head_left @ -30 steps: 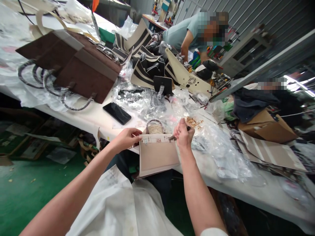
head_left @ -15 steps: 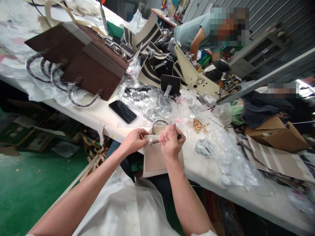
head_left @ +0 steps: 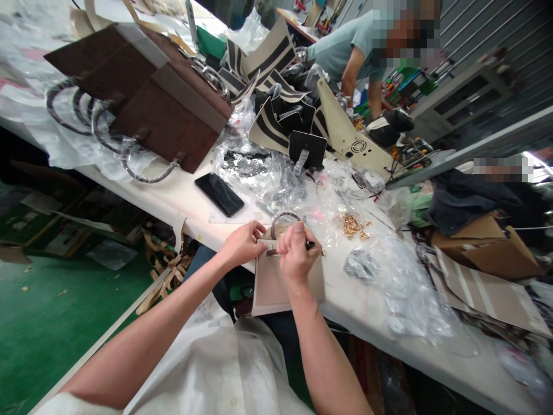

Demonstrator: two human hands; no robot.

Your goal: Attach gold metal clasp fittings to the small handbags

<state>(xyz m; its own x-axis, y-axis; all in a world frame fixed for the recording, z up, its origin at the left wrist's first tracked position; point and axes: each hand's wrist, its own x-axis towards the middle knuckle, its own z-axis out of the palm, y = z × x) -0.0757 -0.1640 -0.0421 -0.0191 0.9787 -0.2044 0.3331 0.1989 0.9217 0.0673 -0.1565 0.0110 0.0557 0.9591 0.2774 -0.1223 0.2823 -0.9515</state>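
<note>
A small beige handbag (head_left: 272,288) rests at the table's edge in front of my body, its round wrapped handle (head_left: 285,217) standing above its top. At the bag's upper left edge is my left hand (head_left: 247,245), its thumb and fingers closed on the rim. My right hand (head_left: 297,251) is a fist over the bag's top front, wrapped around a thin tool with a dark end (head_left: 310,245); most of this tool is hidden. A narrow brown piece (head_left: 271,252) shows between the two hands, against the bag's upper front.
A black phone (head_left: 219,195) lies left of the bag, near a large dark brown bag (head_left: 173,109). Small gold fittings (head_left: 356,226) and clear plastic bags (head_left: 406,288) lie to the right. Striped panels (head_left: 268,124) are piled behind. Across the table a person (head_left: 345,52) leans over.
My left fingers have shifted on the bag's rim, with the index finger lifted higher. My right fist stays over the bag's front. The whole view has moved slightly.
</note>
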